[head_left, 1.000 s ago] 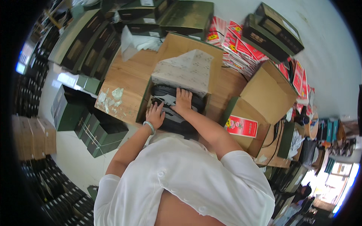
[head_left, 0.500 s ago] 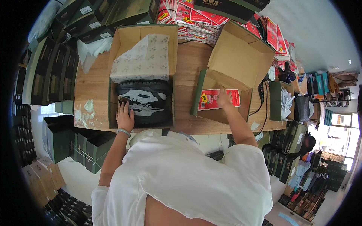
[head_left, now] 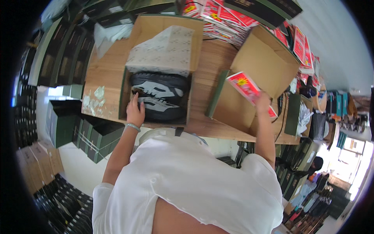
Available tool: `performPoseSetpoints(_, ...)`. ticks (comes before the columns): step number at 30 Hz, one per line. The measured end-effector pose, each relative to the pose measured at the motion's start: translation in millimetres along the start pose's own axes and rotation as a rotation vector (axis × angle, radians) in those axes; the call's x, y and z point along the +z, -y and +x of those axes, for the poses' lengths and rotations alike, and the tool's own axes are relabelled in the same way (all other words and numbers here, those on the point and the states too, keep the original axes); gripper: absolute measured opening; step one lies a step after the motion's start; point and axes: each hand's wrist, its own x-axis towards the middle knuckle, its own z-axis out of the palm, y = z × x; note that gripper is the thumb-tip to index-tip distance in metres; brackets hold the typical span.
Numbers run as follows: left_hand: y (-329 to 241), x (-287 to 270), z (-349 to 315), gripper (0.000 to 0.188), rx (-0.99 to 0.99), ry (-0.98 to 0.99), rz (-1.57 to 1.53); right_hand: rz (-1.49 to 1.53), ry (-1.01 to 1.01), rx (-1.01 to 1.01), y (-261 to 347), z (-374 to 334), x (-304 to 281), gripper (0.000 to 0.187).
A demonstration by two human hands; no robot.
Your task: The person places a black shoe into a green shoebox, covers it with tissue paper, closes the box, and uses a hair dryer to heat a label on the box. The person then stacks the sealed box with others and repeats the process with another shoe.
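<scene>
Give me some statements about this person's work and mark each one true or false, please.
1. The right hand holds a red packet. True.
2. The left hand is over the right-hand box. False: the left hand is at the left end of the shoes.
3. Two shoes lie in the left-hand box. True.
4. Patterned paper covers the shoes. False: the patterned paper is folded back toward the raised lid.
5. The right-hand box stands open. True.

Wooden table (head_left: 210, 74) – 2 boxes (head_left: 231, 105) (lids up), pale scraps (head_left: 99, 93) at left, stacked red packets (head_left: 223, 32)
</scene>
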Motion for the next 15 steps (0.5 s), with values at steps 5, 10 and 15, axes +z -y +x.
performPoseSetpoints(5,0.9,4.8,-5.4,0.046,0.011,-0.274,-0.351,0.934,-0.227,-0.222,106.9,-22.0,-87.1,0.031)
performPoseSetpoints(10,6.2,-8.9,-19.1,0.046,-0.05,-0.509,-0.643,0.548,0.306,-0.628,292.0,-94.4,-105.6,0.035)
performPoseSetpoints(15,22.1,-32.9,-47.7,0.045,-0.141,-0.702,-0.642,0.357,0.469,-0.968,370.4,-142.2,-43.4,0.022)
